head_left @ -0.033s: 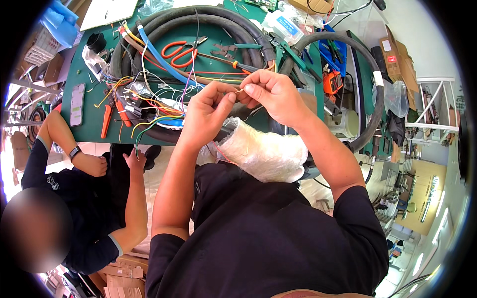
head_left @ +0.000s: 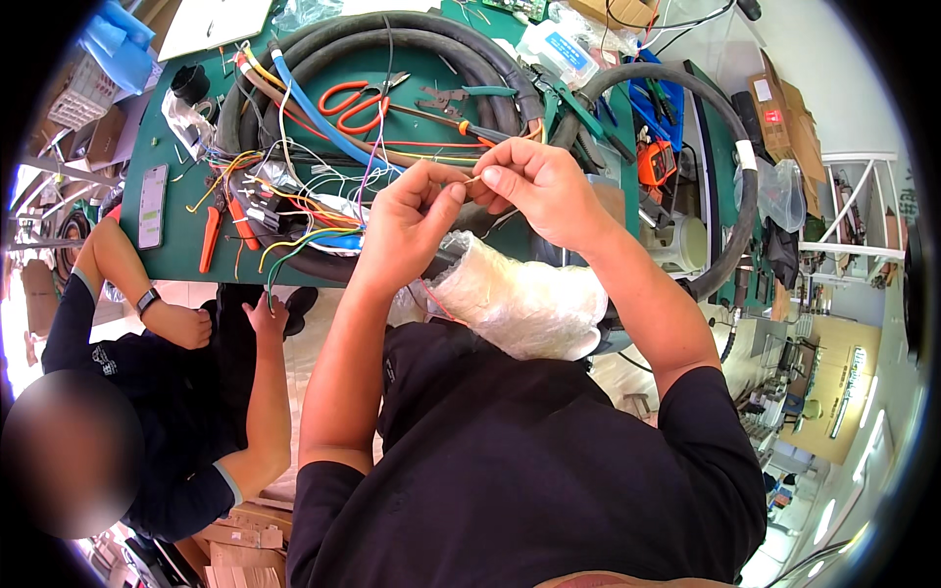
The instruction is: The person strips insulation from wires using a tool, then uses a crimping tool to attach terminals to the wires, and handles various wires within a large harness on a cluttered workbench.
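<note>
Over the near edge of the bench, my left hand (head_left: 417,211) and my right hand (head_left: 539,186) meet fingertip to fingertip. Both pinch one thin, yellowish wire end (head_left: 471,180), of which only a short piece shows. Below my hands lies a thick bundle wrapped in clear plastic film (head_left: 524,294), with a red wire running along it. Beside my left hand, loose coloured wires (head_left: 314,235) fan out from a cable end. Scissors with orange handles (head_left: 358,106) lie beyond my hands, inside a coil of thick black cable (head_left: 392,34).
Orange-handled pliers (head_left: 221,230) and a phone (head_left: 152,206) lie on the green bench (head_left: 147,257). Green-handled crimpers (head_left: 588,118) and a clear plastic box (head_left: 561,54) are at the back right. At the left a co-worker sits, one hand (head_left: 267,318) at a green wire.
</note>
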Available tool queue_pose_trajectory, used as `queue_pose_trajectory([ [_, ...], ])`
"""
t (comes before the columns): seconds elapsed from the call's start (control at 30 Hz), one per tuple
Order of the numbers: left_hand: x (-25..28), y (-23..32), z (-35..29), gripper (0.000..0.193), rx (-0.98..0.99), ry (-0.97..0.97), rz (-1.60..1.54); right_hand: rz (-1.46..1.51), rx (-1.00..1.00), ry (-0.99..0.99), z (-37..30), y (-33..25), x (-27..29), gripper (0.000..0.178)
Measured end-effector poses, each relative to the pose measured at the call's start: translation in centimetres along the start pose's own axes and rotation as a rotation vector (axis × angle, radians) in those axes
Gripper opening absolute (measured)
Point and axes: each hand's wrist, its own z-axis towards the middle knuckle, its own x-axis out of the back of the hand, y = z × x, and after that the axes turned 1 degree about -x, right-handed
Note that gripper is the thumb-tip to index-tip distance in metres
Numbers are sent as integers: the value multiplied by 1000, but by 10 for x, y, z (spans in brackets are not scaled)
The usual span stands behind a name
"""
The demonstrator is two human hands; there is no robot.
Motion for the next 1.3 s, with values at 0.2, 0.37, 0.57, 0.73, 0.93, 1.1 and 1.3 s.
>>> queue_pose_trajectory([
  [0.2, -3, 1, 0, 9, -37, -4, -4, -52, 16, -5, 0, -1, -1, 16],
  [0.37, -2, -1, 0, 9, -35, -9, 2, -70, 22, -1, -1, -2, -2, 16],
  [0.57, 1, -3, 1, 9, -7, -14, 10, -76, 27, 4, 0, -2, -2, 17],
  [0.73, 1, -3, 1, 8, 18, 4, 73, -79, 29, 4, 0, -2, -3, 17],
  [0.93, 0, -2, 1, 7, 44, 29, 82, -87, 36, -2, 1, -1, -3, 17],
  [1.1, -3, -2, 1, 6, 43, 73, 51, -58, 27, 7, 0, -1, -5, 16],
  [1.3, -2, 0, 0, 8, 46, 65, 50, -51, 39, 41, 0, 2, -7, 16],
])
